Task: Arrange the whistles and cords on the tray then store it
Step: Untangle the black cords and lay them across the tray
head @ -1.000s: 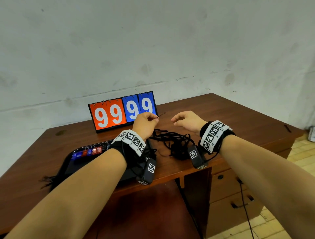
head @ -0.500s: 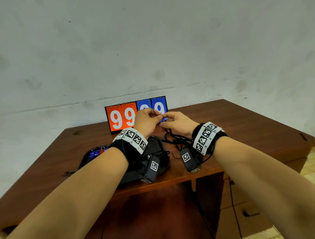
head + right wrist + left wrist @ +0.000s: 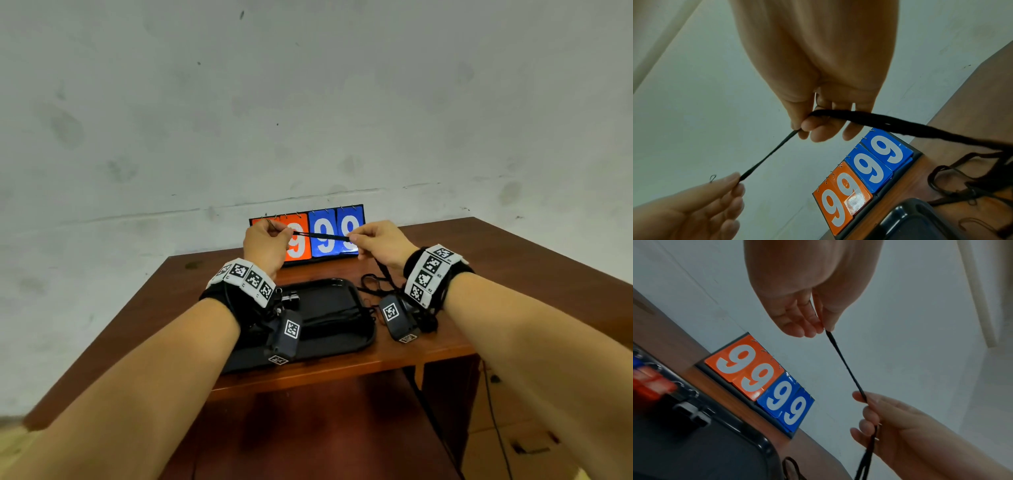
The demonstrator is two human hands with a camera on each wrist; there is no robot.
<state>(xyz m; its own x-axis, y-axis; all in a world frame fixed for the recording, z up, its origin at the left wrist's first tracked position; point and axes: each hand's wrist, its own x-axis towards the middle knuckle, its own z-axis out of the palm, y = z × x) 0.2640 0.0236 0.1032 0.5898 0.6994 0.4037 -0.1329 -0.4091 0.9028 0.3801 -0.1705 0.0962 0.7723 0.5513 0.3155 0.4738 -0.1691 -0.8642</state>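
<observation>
Above the black tray (image 3: pixel 363 337), left hand (image 3: pixel 265 245) and right hand (image 3: pixel 380 241) each pinch one black cord (image 3: pixel 322 236), stretched taut between their fingers (image 3: pixel 813 328)

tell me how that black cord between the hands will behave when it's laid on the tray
Probably floppy: the black cord is straight only where the left hand and right hand pull it; beyond that it droops into loops. It looks thin and light, so it may snag the cord pile beside the tray.
</observation>
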